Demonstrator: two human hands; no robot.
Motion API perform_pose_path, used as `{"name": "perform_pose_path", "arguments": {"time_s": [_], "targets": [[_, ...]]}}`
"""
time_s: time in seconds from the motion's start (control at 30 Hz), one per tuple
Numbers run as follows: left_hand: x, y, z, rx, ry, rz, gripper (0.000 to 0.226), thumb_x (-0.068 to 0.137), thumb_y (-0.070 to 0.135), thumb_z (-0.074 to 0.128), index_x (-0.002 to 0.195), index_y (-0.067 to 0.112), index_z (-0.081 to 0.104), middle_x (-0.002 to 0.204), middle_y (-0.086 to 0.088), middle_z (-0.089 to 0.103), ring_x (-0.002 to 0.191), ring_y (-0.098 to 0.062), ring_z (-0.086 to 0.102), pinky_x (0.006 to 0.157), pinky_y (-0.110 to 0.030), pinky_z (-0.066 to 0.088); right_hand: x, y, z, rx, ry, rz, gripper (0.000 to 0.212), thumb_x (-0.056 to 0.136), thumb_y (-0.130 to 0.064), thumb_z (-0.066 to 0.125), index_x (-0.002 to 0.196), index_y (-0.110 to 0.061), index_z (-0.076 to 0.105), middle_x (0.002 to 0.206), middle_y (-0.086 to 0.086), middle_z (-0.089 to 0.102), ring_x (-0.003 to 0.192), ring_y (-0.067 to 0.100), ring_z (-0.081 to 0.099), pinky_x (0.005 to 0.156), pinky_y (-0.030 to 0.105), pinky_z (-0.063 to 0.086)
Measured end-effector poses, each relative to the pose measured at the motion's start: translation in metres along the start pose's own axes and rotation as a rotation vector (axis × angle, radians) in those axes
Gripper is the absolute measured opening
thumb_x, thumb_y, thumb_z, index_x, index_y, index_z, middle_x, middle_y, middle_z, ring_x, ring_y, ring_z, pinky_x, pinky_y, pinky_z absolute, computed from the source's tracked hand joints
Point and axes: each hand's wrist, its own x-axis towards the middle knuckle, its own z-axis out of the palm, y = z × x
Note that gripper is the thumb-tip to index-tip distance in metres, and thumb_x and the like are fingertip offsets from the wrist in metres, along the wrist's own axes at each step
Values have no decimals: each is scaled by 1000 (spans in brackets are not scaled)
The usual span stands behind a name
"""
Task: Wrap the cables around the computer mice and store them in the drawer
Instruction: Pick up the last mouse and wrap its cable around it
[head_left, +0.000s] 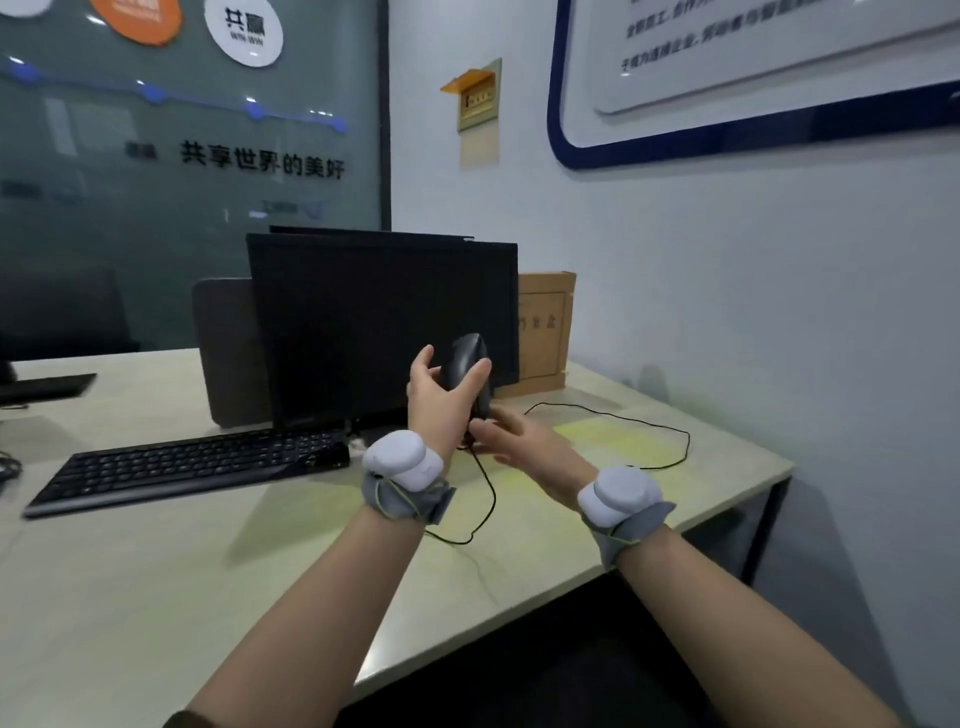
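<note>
- Mouse (467, 371): black, wired, and lifted off the desk (156, 597); you hold it upright in front of the dark monitor (382, 322), its rounded back rising above your fingertips.
- Your left hand (441, 402) has it: the thumb presses one side, a finger wraps up the other side, and the remaining fingers stand spread and loose to the left of the body.
- Your right hand (524, 434) sits just below and to the right of that grip, fingers lightly curled toward the lower end of the mouse; motion blur hides whether they pinch the cable or only touch it, so I cannot tell.
- Cable (623, 418): thin and black, it drops from under your fingers, loops across the desk between your two wrists, and a second stretch runs out to the right of your right fingers in a wide arc near the desk edge. None of it is wound on the mouse.
- Keyboard (192, 467) lies flat well to the left of your left fingers.
- Cardboard box (543, 332) leans against the wall beyond your fingertips, just right of the monitor.
- Both wrists carry grey straps with white padded units.
</note>
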Motion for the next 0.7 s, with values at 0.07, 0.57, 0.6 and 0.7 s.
{"name": "perform_pose_path", "arguments": {"time_s": [0.07,0.57,0.6,0.7], "targets": [[1,5,15,-43,-25,-35,80,77,50,63,143,27,23,140,-6,37,122,-24,47,103,-43,42,-5,4,-3,35,26,-22,40,88,-39,57,122,-20,49,107,-2,66,91,6,66,78,17,50],[1,2,-6,-223,-426,-148,23,87,38,57,96,17,62,91,0,68,91,-18,61,87,-31,41,-3,2,-15,434,137,-76,16,91,-27,55,102,-17,60,81,1,60,60,9,56,65,22,52],[2,0,-7,-251,-421,-151,21,87,37,57,95,18,62,91,0,68,91,-18,61,86,-31,41,-3,2,-14,420,125,-53,16,91,-27,56,101,-16,60,77,0,57,58,9,53,62,21,51],[3,-1,-6,-361,-358,-140,22,88,35,57,103,19,58,103,-6,69,103,-21,64,93,-38,44,-4,7,-9,293,51,12,24,89,-27,58,102,-8,65,68,-3,50,53,6,44,55,17,41]]}}
